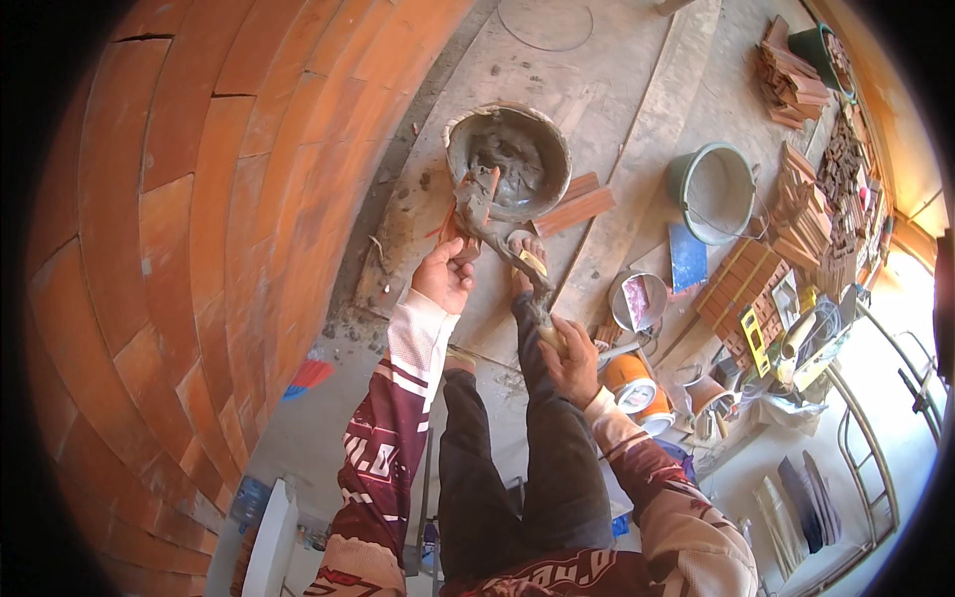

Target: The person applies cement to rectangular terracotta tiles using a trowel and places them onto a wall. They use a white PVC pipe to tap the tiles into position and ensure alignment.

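My left hand (445, 277) grips a thin reddish-brown brick tile (479, 195) by its near end. Grey wet mortar (468, 217) coats part of the tile. In my right hand (570, 363) is the handle of a trowel (540, 289), its neck smeared with mortar. The trowel's blade reaches toward the tile and seems to touch the mortar there; its outline is hard to make out. Just beyond both hands stands a round tub (553, 149) holding grey mortar, its rim caked. More brick tiles (577, 207) lie beside the tub on the right.
A tall orange brick wall (214, 199) rises close on my left. To the right are a green bucket (686, 184), a small white bucket (637, 301), stacked tiles (741, 289), a yellow spirit level (755, 341) and orange pails (629, 383). Metal frames (875, 468) stand at the lower right.
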`<act>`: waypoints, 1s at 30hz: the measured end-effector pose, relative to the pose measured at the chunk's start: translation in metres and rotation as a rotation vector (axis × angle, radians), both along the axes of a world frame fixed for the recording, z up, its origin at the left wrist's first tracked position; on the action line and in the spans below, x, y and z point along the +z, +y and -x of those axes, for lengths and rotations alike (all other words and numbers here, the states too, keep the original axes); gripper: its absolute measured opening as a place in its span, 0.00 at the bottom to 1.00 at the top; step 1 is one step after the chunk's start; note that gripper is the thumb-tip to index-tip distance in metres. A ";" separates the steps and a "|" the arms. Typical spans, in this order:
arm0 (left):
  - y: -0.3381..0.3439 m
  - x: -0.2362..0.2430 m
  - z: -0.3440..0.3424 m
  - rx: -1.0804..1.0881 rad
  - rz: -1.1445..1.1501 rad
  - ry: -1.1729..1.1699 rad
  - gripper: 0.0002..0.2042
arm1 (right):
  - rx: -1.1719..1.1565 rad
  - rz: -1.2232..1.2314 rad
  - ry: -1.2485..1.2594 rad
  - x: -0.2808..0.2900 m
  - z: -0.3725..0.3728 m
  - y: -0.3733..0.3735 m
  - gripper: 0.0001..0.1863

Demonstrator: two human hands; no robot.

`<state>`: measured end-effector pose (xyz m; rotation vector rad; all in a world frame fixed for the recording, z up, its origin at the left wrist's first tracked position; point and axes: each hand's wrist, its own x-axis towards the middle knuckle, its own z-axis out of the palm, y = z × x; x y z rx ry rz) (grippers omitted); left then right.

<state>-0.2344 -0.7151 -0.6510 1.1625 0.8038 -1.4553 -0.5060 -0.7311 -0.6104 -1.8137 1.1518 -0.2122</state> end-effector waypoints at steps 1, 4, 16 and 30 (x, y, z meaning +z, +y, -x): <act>0.002 0.000 -0.002 0.002 0.013 0.015 0.06 | -0.012 -0.068 -0.016 0.005 0.001 -0.002 0.27; 0.014 0.002 -0.004 0.012 0.019 0.052 0.06 | -0.016 -0.143 -0.023 0.009 -0.006 -0.013 0.26; 0.013 0.040 0.031 0.159 0.033 0.332 0.05 | -0.185 0.201 0.007 -0.092 -0.054 -0.017 0.26; 0.054 0.004 -0.010 -0.020 0.124 0.051 0.06 | 0.027 0.023 0.125 -0.047 0.007 -0.033 0.23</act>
